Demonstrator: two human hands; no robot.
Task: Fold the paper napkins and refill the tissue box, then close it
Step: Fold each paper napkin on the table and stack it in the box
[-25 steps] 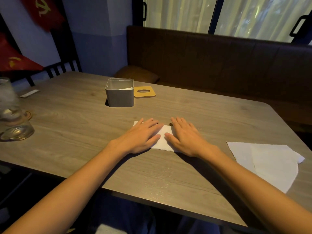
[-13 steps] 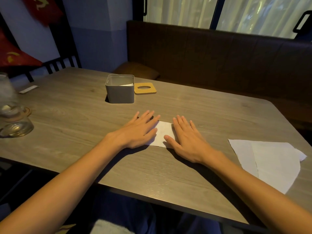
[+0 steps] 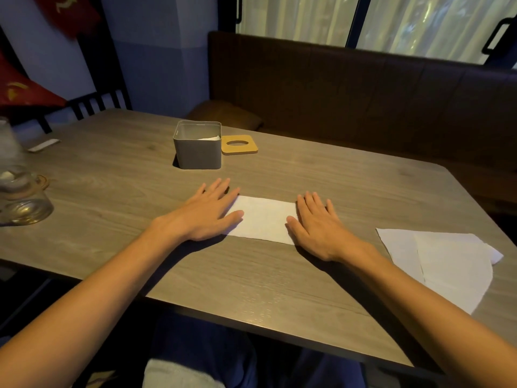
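A folded white napkin lies flat in the middle of the wooden table. My left hand rests flat on its left end, fingers spread. My right hand lies flat at its right end, fingers apart. Neither hand grips anything. Behind them stands the grey tissue box, open at the top, with white paper showing inside. Its yellow wooden lid, with an oval hole, lies on the table just right of the box. Unfolded white napkins lie in a loose pile at the right.
A glass jar and a glass stand near the table's left edge. A small white wrapper lies at the back left. A dark bench runs behind the table, with curtained windows above.
Both hands have slid apart along the napkin, left hand leftward and right hand rightward, uncovering its flat middle. The view has shifted slightly.
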